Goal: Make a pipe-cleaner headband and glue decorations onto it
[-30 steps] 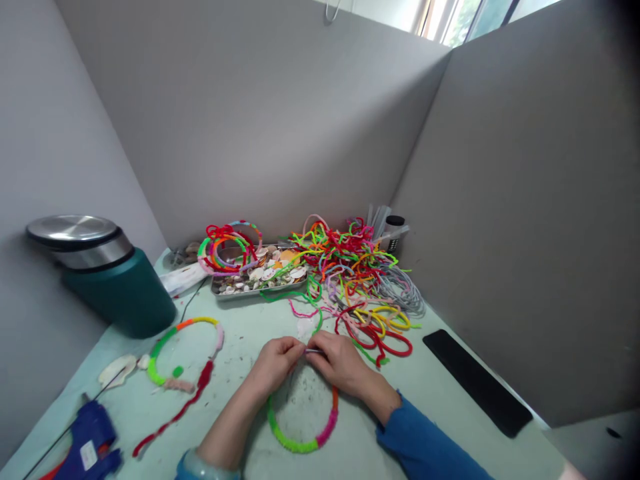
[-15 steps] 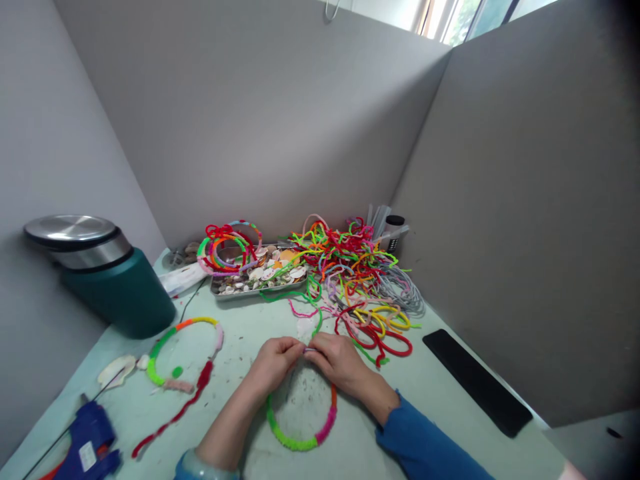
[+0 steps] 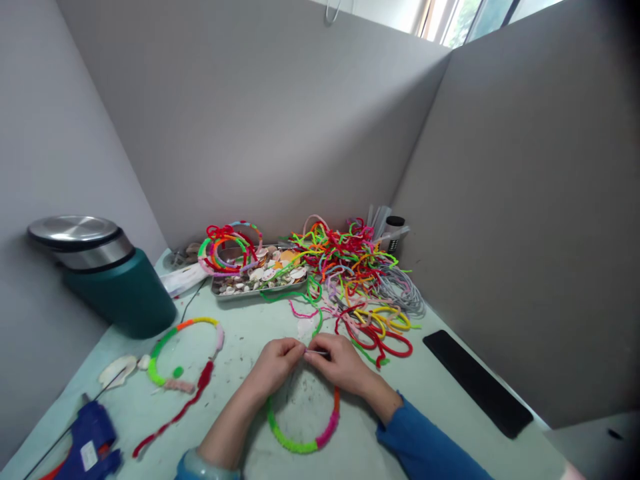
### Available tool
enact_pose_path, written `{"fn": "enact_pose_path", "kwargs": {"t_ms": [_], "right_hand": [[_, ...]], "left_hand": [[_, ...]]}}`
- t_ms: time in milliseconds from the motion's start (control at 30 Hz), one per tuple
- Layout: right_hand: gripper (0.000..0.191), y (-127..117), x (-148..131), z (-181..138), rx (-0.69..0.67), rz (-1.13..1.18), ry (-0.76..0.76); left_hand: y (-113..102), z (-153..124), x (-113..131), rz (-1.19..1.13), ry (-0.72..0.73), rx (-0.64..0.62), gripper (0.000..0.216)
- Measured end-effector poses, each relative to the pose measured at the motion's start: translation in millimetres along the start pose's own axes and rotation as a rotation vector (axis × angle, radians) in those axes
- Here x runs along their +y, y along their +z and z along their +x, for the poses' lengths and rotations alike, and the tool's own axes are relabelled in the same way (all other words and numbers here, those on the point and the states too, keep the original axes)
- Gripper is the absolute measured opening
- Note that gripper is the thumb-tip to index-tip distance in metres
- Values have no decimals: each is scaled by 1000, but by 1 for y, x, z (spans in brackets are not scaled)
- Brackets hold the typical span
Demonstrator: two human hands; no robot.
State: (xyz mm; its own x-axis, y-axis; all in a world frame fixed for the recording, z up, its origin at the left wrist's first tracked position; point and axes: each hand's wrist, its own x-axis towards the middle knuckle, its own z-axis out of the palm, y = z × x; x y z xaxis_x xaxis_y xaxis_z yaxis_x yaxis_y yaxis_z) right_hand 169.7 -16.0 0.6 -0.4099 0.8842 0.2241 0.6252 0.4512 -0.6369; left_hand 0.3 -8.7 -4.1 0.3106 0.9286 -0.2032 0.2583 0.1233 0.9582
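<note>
Half-wrapped ring [image 3: 300, 437] flat on the worktop [image 3: 450, 413], near the front edge, just under both hands. Lower arc covered in green, pink and orange fuzzy wrap; top stretch bare thin wire between the fingertips. Left hand [image 3: 273, 367] with grip pinched on the bare wire at the left of the gap; right hand [image 3: 340, 365] with grip pinched on the same wire at the right, fingertips of both nearly touching. Further back, metal tray [image 3: 260, 289] full of small pale shells, a stack of finished rings [image 3: 227, 250] leaning on its left end. Right of the tray, a loose heap of pipe cleaners [image 3: 350, 267]. Far left, teal bin [image 3: 115, 287], lid shut; blue glue gun [image 3: 87, 447] at the front corner.
</note>
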Motion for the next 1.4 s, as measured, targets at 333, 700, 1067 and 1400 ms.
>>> {"fn": "enact_pose_path", "kwargs": {"t_ms": [333, 700, 1067, 1400], "right_hand": [[4, 1, -1, -1, 67, 41, -16], [5, 0, -3, -4, 78, -118, -134], [10, 0, -6, -4, 77, -340, -227], [14, -1, -6, -4, 83, -431, -267]], "left_hand": [[0, -1, 2, -19, -51, 23, 33], [1, 0, 0, 3, -40, 41, 35], [2, 3, -6, 108, 43, 59, 32], [1, 3, -7, 191, 87, 70, 32]]}}
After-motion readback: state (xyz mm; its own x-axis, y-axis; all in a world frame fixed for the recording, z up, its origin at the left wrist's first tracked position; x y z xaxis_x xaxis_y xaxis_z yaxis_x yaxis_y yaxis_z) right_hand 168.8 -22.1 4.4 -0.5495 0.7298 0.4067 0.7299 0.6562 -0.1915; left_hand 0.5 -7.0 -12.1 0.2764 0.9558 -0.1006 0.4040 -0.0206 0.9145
